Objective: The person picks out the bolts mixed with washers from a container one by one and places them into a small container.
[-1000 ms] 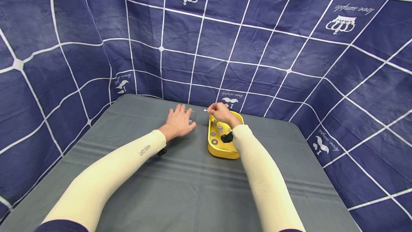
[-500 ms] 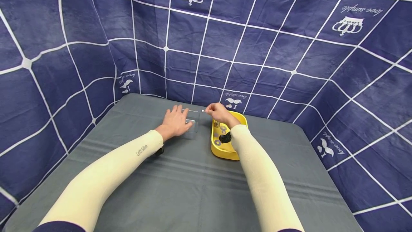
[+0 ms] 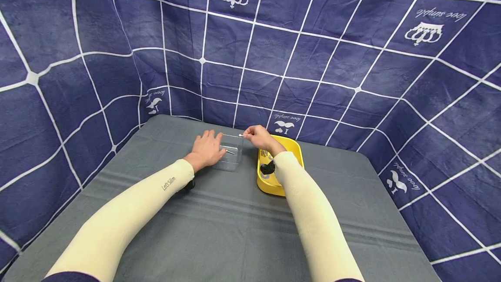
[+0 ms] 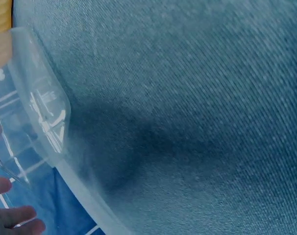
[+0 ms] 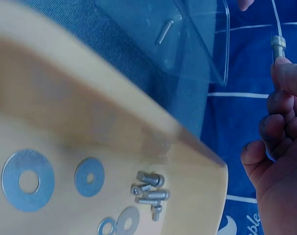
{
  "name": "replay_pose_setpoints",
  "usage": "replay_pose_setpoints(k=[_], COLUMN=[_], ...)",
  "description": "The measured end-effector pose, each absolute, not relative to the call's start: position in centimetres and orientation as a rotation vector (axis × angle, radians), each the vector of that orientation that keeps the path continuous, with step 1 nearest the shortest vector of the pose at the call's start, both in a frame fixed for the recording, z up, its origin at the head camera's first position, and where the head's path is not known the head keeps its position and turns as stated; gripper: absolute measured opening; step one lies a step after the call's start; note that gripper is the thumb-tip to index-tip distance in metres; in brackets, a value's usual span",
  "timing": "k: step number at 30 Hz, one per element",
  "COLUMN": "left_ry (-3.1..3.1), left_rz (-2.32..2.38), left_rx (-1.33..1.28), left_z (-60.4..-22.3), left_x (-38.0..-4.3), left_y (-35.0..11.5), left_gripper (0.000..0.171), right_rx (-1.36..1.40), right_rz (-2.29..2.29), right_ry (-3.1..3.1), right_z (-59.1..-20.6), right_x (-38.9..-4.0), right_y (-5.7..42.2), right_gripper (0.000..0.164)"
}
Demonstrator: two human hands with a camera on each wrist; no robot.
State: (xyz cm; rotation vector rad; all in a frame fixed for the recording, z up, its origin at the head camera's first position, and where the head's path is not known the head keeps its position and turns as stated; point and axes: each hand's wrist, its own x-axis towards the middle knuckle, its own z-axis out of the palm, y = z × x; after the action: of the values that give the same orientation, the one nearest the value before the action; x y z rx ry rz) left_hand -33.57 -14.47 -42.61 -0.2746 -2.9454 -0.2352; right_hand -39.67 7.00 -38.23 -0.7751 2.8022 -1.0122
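Note:
My right hand [image 3: 259,137] pinches a silver socket-head bolt [image 5: 278,45] by its shank between thumb and fingers, head outward. In the head view, that bolt is at the far right corner of a clear plastic box [image 3: 231,167]. Another bolt [image 5: 164,32] lies inside the clear box. My left hand [image 3: 206,149] rests at the box's left side with fingers spread and fairly straight; part of the box is hidden beneath it. A yellow bin [image 3: 270,189] stands under my right wrist, to the right of the clear box.
Inside the yellow bin are several flat washers [image 5: 28,181] of different sizes and a small cluster of bolts [image 5: 153,195]. Grey cloth [image 3: 219,225] covers the table. A blue checked curtain [image 3: 297,55] hangs behind and at both sides.
My right hand has moved left with the bolt, from above the bin's far left edge to the clear box's far corner. My left hand has slid slightly left, uncovering more of the box.

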Motion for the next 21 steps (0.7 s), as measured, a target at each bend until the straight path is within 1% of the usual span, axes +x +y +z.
replay_pose_setpoints(k=[11, 21], left_ry=[-2.986, -3.047], left_rz=[-0.283, -0.317], left_rx=[-0.226, -0.194], left_z=[-43.3, -43.5], left_x=[-34.0, -34.4], left_y=[-15.5, -15.2], left_gripper=[0.068, 0.074], right_rx=[-0.806, -0.779], right_rz=[-1.046, -1.072], right_ry=[2.769, 2.754], right_z=[-38.2, -38.6], right_x=[-39.6, -39.9], right_y=[5.9, 5.4], right_gripper=[0.023, 0.02])
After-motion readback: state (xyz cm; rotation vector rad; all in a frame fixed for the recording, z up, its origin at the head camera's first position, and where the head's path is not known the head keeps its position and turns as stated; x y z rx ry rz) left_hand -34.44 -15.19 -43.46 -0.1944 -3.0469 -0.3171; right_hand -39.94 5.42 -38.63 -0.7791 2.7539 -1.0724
